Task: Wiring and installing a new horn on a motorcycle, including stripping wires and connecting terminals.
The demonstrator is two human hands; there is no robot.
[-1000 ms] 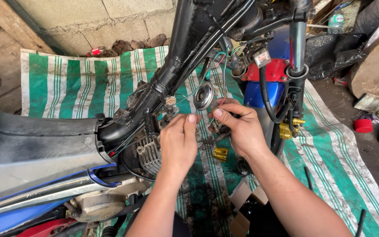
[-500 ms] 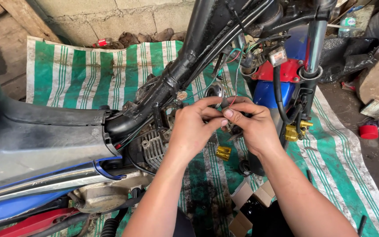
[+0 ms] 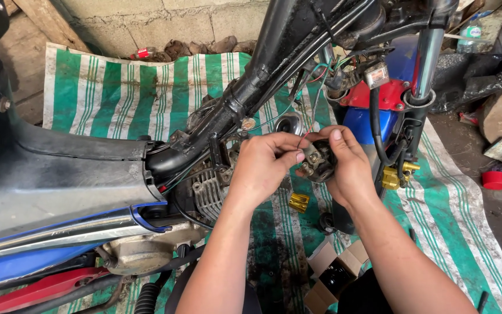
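My right hand (image 3: 347, 166) cups a small dark metal electrical part (image 3: 317, 163) with brass terminals, thumb over its top. My left hand (image 3: 261, 164) pinches at the same part from the left, fingertips on its terminals. A thin red wire (image 3: 308, 129) runs up from the part toward the wiring bundle under the black motorcycle frame (image 3: 274, 70). Both hands hover just right of the finned engine cylinder (image 3: 207, 195).
The motorcycle stands on a green-and-white striped tarp (image 3: 117, 99). A chrome fork leg (image 3: 425, 64) and blue fender (image 3: 361, 125) are behind the hands. An open cardboard box (image 3: 332, 273) and gold parts (image 3: 298, 202) lie below. A red cap (image 3: 494, 179) sits on the right.
My hands have come together from apart; the left now pinches the part held in the right. The view has shifted slightly closer.
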